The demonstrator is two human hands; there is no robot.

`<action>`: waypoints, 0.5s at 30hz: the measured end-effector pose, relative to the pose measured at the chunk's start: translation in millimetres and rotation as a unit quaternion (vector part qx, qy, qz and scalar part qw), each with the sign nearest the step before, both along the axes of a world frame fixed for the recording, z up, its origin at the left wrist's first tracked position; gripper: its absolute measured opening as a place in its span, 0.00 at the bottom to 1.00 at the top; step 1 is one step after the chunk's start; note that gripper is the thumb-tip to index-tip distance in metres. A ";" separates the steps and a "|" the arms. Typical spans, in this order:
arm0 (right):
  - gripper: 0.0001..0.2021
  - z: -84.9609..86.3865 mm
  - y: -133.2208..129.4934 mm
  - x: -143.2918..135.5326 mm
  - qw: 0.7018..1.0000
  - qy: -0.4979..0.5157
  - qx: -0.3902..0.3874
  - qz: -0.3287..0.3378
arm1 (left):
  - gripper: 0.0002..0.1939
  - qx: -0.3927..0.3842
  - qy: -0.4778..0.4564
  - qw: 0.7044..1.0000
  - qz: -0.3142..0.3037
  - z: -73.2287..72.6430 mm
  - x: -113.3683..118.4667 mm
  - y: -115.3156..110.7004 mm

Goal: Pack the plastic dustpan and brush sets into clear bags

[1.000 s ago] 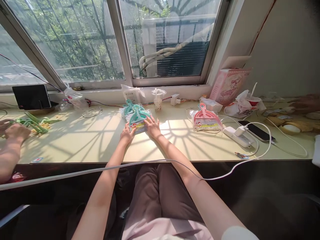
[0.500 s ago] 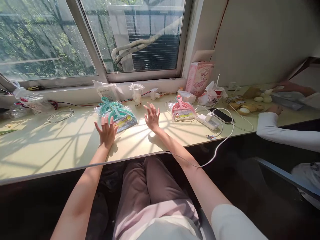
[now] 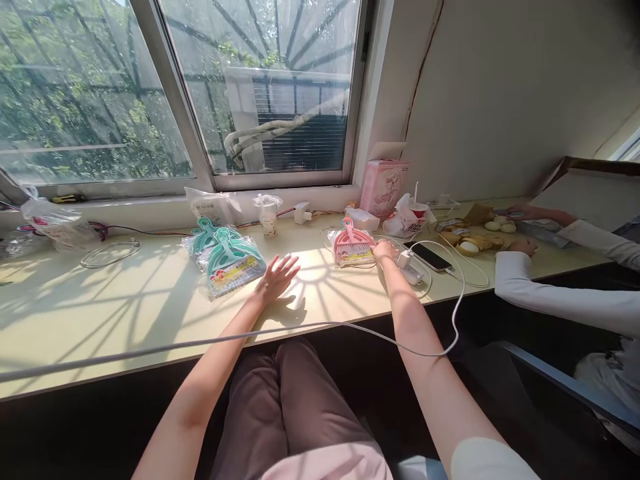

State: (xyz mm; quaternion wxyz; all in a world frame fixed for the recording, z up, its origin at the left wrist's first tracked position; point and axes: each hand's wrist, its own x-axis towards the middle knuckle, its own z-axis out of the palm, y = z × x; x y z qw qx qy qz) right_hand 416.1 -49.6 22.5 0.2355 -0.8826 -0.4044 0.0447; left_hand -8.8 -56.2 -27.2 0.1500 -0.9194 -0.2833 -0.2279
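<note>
My right hand (image 3: 384, 251) has its fingers closed at the right edge of a pink dustpan and brush set (image 3: 351, 243) in clear wrapping, which lies flat on the table. The grip's far side is hidden. My left hand (image 3: 277, 277) is open, palm down with fingers spread, over the sunlit tabletop, and holds nothing. Just left of it lie two wrapped teal dustpan and brush sets, the front one (image 3: 233, 260) overlapping the rear one (image 3: 204, 233).
Right of my right hand are a white power strip (image 3: 411, 272) and a phone (image 3: 427, 256). A white cable (image 3: 345, 325) crosses above my forearms. A drink cup (image 3: 267, 217) and a pink box (image 3: 383, 187) stand at the back. A co-worker's sleeve (image 3: 515, 273) is at right.
My right hand has moved right, from above the table to the pink set. My left hand has shifted right, away from the teal sets. The view has tilted up a little.
</note>
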 end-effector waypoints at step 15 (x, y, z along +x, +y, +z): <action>0.09 54.5 11.0 -88.7 0.914 0.142 0.361 0.115 | 0.25 -0.269 -0.475 0.836 0.065 17.0 -15.7 7.2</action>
